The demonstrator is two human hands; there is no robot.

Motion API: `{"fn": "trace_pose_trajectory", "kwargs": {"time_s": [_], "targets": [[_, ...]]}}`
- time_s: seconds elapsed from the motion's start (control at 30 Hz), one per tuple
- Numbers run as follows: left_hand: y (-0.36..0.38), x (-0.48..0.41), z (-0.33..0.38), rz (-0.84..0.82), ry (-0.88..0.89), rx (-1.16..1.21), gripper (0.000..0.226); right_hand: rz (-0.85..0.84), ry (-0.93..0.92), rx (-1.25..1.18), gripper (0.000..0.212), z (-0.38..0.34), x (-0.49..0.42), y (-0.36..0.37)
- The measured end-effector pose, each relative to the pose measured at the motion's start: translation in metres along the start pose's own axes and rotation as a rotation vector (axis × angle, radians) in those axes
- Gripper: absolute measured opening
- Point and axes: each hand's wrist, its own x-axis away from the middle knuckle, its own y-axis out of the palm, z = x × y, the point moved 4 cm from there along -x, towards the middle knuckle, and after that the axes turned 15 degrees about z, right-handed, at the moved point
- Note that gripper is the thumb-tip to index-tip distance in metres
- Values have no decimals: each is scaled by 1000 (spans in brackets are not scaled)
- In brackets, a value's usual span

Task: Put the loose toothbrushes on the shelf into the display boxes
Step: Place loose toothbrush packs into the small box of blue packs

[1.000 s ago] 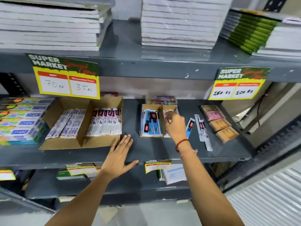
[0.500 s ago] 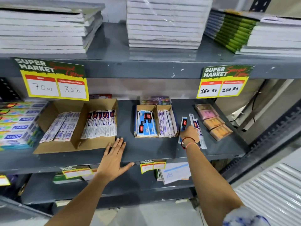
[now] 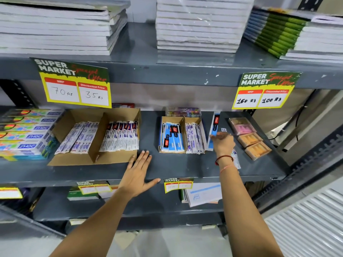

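Observation:
A small two-part display box stands mid-shelf, blue toothbrush packs in its left half, white ones in its right. Just right of it my right hand grips a blue toothbrush pack and holds it up off the shelf. Other loose white packs lie under my wrist, mostly hidden. A large cardboard box on the left holds two rows of white toothbrush packs. My left hand rests flat and open on the shelf's front edge, beside that box's near corner.
Toothpaste cartons are stacked at the far left. Pink and orange soap packs lie at the right end of the grey shelf. Price signs hang from the shelf above, which carries notebook stacks. A lower shelf holds envelopes.
My right hand left the small box, moved right to the loose packs, closed on a blue one and lifted it. My left hand stayed on the shelf edge.

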Motion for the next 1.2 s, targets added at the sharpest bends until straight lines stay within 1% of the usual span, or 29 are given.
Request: {"fn": "trace_pose_trajectory", "kwargs": {"time_s": [0.07, 0.13, 0.17, 0.27, 0.37, 0.43, 0.57, 0.77, 0.93, 1.07, 1.2], "targets": [[-1, -2, 3, -2, 4, 9, 94, -64, 5, -81, 15, -7, 10, 10], [-1, -4, 5, -9, 6, 15, 95, -123, -5, -106, 19, -13, 22, 21], [-1, -5, 6, -12, 6, 19, 95, -153, -24, -113, 20, -17, 29, 26], [0, -4, 7, -24, 10, 26, 95, -251, -95, -108, 11, -27, 50, 34], [2, -1, 4, -26, 14, 6, 94, -339, -148, -88, 17, -32, 66, 44], [3, 2, 1, -23, 4, -2, 94, -380, -150, -107, 15, -30, 71, 52], [6, 4, -3, -31, 0, -12, 92, -391, -149, -91, 14, -21, 71, 61], [9, 2, -5, 6, 26, -13, 91, -313, -223, -3, 19, -30, 70, 60], [9, 1, -5, 39, 24, 11, 92, -274, -236, 46, 20, -26, 66, 70], [10, 0, -5, 59, 9, 29, 93, -279, -275, 96, 18, -27, 67, 81], [10, 1, -4, 77, 6, 40, 92, -259, -361, 210, 15, -26, 70, 86]]}}
